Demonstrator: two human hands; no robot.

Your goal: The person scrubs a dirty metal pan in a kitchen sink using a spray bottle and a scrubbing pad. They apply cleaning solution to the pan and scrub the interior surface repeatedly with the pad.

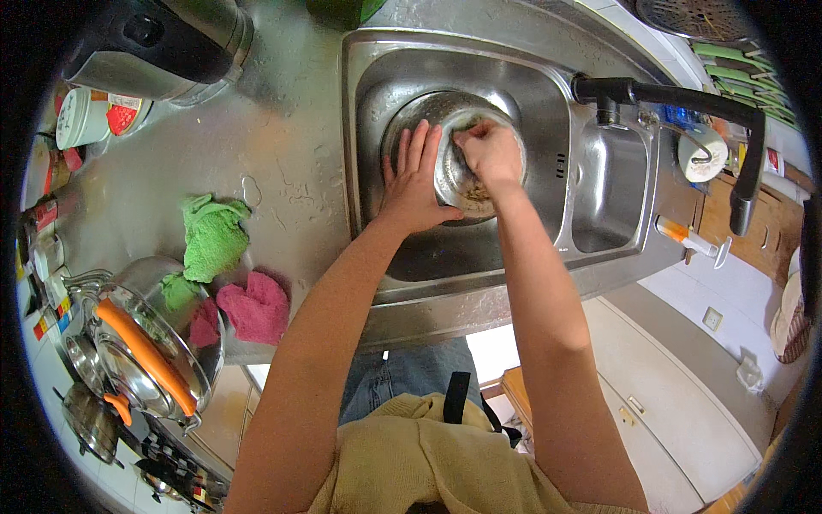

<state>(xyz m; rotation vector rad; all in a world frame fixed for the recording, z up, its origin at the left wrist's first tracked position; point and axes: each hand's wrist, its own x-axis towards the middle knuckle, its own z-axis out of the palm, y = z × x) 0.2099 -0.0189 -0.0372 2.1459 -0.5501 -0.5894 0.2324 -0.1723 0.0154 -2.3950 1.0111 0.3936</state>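
A round stainless-steel vessel sits in the large sink basin. Its pale round middle carries brown residue near the side closest to me. My left hand lies on the vessel's left part, fingers spread and thumb stretched to the right. Over the middle, my right hand is curled tight, fingertips down against the metal. It pinches what looks like a small scouring pad, mostly hidden by the fingers, with a greenish edge showing.
A black faucet rises behind a smaller basin on the right. Left on the steel counter lie a green cloth and a pink cloth. Beside them stands a steel pot with an orange-handled lid. A black-and-steel appliance stands at upper left.
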